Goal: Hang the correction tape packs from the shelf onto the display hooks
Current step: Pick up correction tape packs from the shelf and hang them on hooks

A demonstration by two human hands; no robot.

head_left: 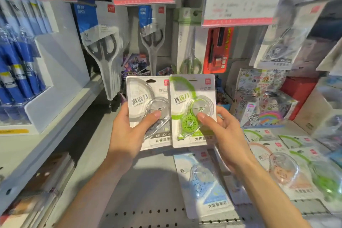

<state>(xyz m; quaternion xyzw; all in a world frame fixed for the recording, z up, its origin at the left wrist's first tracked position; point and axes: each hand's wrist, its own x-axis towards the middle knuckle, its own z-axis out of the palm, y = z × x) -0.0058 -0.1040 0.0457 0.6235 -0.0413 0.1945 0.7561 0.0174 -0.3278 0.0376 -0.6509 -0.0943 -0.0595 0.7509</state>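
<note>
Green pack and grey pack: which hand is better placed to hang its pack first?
Probably the right hand. Its green pack overlaps in front of the grey pack in the left hand, so it looks freer to lift.

Bright even shop light, soft shadow on the shelf (151,181), wide-angle bending at edges, blurred corners
</note>
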